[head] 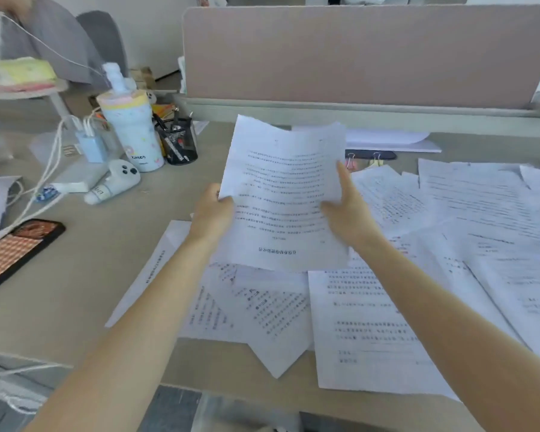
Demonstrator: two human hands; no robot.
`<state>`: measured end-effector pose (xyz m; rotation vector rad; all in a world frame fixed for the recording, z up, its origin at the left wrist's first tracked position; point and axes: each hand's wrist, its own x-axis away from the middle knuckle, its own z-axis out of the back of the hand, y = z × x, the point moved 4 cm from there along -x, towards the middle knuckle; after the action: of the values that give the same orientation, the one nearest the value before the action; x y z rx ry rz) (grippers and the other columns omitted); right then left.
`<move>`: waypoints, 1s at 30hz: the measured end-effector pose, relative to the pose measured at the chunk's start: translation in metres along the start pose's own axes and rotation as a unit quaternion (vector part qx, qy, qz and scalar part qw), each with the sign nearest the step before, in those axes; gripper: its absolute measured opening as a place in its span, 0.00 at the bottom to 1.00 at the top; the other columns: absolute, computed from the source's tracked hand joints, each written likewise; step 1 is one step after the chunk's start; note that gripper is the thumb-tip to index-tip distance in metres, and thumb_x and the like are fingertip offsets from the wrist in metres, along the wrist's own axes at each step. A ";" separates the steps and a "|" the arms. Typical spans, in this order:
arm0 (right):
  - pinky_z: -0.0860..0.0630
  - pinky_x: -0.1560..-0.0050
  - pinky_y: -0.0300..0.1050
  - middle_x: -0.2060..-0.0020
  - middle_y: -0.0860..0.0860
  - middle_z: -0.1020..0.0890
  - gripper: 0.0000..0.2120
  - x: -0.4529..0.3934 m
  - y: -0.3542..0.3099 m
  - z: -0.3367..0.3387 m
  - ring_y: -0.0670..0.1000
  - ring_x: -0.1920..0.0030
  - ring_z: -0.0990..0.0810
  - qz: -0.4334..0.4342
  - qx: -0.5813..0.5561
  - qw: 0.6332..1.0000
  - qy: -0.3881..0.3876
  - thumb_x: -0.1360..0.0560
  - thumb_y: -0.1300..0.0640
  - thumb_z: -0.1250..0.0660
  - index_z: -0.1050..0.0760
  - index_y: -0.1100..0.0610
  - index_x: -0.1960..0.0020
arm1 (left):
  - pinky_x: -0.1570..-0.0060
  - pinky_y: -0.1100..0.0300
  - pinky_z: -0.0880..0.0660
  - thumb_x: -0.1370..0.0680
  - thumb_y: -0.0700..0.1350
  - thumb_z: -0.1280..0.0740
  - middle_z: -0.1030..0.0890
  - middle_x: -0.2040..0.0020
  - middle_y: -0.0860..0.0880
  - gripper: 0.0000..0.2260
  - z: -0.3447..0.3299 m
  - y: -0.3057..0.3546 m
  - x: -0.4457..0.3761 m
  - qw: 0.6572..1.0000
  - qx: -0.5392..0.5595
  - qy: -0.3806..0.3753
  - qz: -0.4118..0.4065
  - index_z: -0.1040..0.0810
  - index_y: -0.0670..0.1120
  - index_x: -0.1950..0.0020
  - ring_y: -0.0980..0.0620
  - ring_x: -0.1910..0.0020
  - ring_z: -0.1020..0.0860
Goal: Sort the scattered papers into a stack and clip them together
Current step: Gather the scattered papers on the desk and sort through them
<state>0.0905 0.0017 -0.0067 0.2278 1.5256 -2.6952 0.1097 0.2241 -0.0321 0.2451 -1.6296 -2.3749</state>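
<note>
The person is holding a small sheaf of printed sheets [286, 194] up off the bench [106, 244], the left hand [211, 210] pinching its left edge and the right hand [348, 210] gripping the right edge with the forefinger lying up along the side, probably so the edges can be squared before more sheets are being added. The print is reading upside down from this view, so the sheaf is likely needing a turn. Most of the papers [387, 307] are lying loose and overlapping on the bench below and to the right, so the gathering is looking far from done. Two binder clips [363, 160] are sitting beyond the sheaf, near the divider [356, 57], well apart from both hands. To the left, a patterned tumbler [134, 132], a mesh pen cup [178, 141], a charger with white cables [89, 145] and a phone [16, 254] are crowding the bench, limiting stacking room there.
</note>
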 end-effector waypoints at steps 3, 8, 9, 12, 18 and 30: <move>0.28 0.39 0.49 0.33 0.53 0.27 0.27 0.008 -0.011 -0.055 0.56 0.38 0.25 -0.012 0.076 0.993 -0.087 0.23 0.61 0.41 0.40 0.52 0.25 | 0.61 0.59 0.32 0.22 0.39 0.44 0.25 0.47 0.52 0.14 0.054 -0.032 0.011 0.996 -0.071 0.052 0.008 0.28 0.47 0.38 0.51 0.51 0.27; 0.32 0.36 0.57 0.38 0.55 0.23 0.19 0.032 -0.037 -0.130 0.58 0.40 0.24 0.034 0.108 0.979 -0.171 0.23 0.58 0.43 0.32 0.53 0.32 | 0.60 0.56 0.32 0.22 0.40 0.46 0.25 0.47 0.49 0.16 0.127 -0.073 0.032 0.969 -0.210 0.115 0.052 0.31 0.49 0.36 0.46 0.52 0.27; 0.33 0.35 0.56 0.38 0.55 0.23 0.19 0.035 -0.040 -0.142 0.58 0.40 0.24 0.039 0.118 0.975 -0.185 0.23 0.57 0.43 0.33 0.53 0.32 | 0.54 0.54 0.30 0.22 0.41 0.46 0.24 0.44 0.47 0.16 0.138 -0.080 0.035 0.963 -0.233 0.122 0.060 0.31 0.50 0.35 0.44 0.49 0.26; 0.37 0.39 0.50 0.42 0.52 0.22 0.18 0.040 -0.045 -0.169 0.56 0.42 0.24 0.059 0.146 0.966 -0.206 0.24 0.54 0.44 0.32 0.51 0.35 | 0.44 0.49 0.28 0.22 0.41 0.45 0.24 0.38 0.44 0.18 0.162 -0.093 0.040 0.949 -0.273 0.145 0.061 0.32 0.49 0.33 0.41 0.42 0.25; 0.44 0.38 0.49 0.44 0.52 0.21 0.22 0.046 -0.049 -0.189 0.54 0.38 0.27 0.102 0.236 0.937 -0.235 0.22 0.50 0.46 0.37 0.52 0.29 | 0.50 0.50 0.30 0.21 0.40 0.46 0.27 0.35 0.41 0.19 0.187 -0.111 0.043 0.916 -0.360 0.165 0.073 0.34 0.47 0.30 0.38 0.41 0.26; 0.42 0.37 0.49 0.44 0.47 0.24 0.18 0.030 -0.019 -0.120 0.50 0.41 0.25 0.089 0.217 0.954 -0.185 0.23 0.48 0.41 0.30 0.48 0.34 | 0.31 0.48 0.48 0.26 0.35 0.42 0.39 0.26 0.44 0.26 0.119 -0.076 0.033 0.900 -0.407 0.154 -0.022 0.37 0.46 0.28 0.44 0.27 0.44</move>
<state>0.0719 0.1151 -0.0561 -0.1215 0.7681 -2.6918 0.0367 0.3462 -0.0595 0.4522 -0.4160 -2.6378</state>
